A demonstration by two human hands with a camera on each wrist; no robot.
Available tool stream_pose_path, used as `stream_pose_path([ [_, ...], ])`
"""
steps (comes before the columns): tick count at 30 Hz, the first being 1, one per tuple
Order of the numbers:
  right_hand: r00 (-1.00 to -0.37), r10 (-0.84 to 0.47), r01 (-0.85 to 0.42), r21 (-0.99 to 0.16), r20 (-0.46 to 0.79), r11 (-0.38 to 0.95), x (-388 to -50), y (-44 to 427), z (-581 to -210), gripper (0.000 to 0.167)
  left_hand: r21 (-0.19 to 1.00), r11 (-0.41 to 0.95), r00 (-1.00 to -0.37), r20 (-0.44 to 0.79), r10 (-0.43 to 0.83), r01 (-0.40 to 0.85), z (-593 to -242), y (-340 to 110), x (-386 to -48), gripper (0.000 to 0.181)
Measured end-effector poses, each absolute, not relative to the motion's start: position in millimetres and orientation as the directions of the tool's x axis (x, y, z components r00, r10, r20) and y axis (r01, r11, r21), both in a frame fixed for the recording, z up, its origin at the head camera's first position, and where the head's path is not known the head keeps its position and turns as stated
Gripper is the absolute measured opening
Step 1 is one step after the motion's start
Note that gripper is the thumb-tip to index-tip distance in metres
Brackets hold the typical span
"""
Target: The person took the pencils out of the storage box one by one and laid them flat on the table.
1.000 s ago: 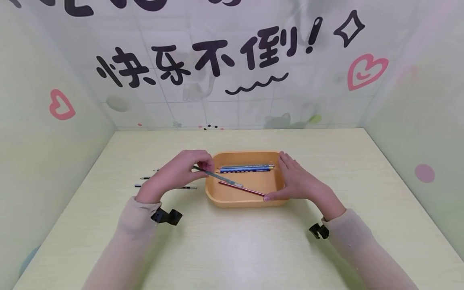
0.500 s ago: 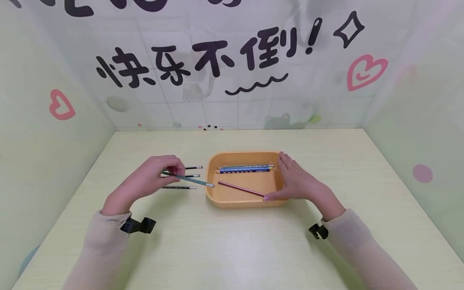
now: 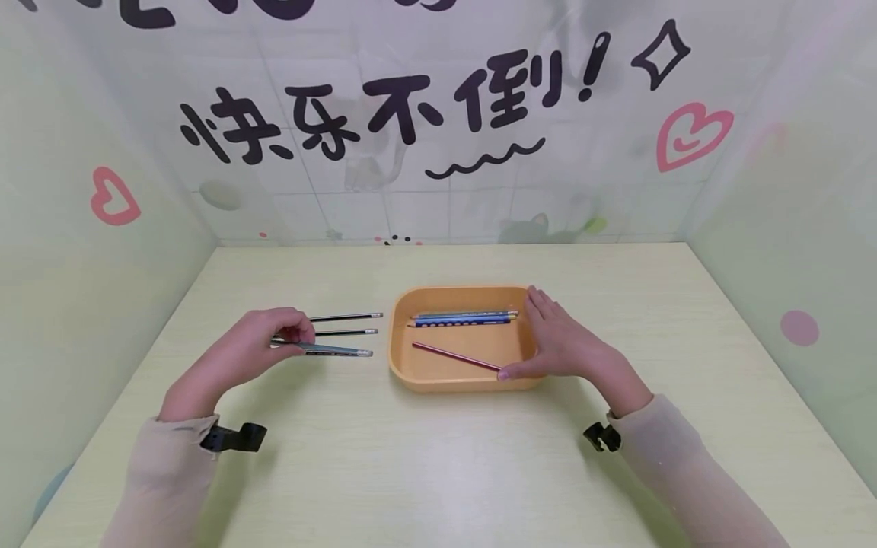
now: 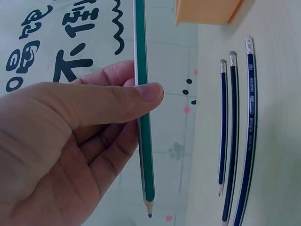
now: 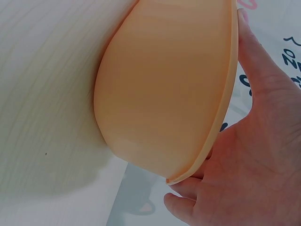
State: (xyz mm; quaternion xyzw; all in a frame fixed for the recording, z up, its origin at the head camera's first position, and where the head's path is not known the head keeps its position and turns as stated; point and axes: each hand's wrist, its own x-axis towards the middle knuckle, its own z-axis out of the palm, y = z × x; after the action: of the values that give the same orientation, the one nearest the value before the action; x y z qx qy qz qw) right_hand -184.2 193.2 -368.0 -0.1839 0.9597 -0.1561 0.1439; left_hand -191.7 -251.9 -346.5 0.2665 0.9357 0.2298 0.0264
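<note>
Basically: green pencil on a small pinch, loose pencils close by

Nearest: black wrist mounts (image 3: 236, 438) on beige sleeves (image 3: 161, 479), above the pale wood-grain tabletop (image 3: 445, 479). A low sweep could brush a mount on it.

Right hand (image 3: 565, 340): spread wide across the right end of the shallow orange plastic-looking tray (image 3: 473, 385), thumb at the near rim, fingers at the far corner. Looks like a light brace; if it eases off, a knock could slide the tray.

Slim dark red pencil (image 3: 455, 356): slanted in the tray's near part, right end at that thumb; contact unclear. A thumb shift could roll or trap it.

Left hand (image 3: 260, 339): narrow thumb-and-finger pinch on the green hexagonal pencil (image 4: 147, 162), left of the tray and apart from it, eraser end toward it. Small grip, long shaft: a bump on either end could twist it loose.

Three dark blue pencils (image 4: 230, 132) with pale eraser ends lie near that hand. From the head view the green one overlaps the closest; height gap unreadable there. Dropping too low could set them rolling.

Farther: blue pencils (image 3: 462, 319) bunched in the tray's far part. A tray jolt could scatter them.
</note>
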Motion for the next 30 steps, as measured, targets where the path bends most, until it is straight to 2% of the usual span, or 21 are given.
stream_pose_path([
  [8, -0.893, -0.392, -0.303, -0.347, -0.222, 0.887, -185, 193, -369, 0.136, 0.448, 0.783, -0.872, -0.014, 0.488, 0.431, -360, -265, -194, 0.021],
  [30, -0.892, -0.399, -0.312, -0.347, -0.214, 0.884, -184, 194, -370, 0.134, 0.471, 0.816, -0.851, -0.222, 0.477, 0.335, -391, -276, -206, 0.020],
])
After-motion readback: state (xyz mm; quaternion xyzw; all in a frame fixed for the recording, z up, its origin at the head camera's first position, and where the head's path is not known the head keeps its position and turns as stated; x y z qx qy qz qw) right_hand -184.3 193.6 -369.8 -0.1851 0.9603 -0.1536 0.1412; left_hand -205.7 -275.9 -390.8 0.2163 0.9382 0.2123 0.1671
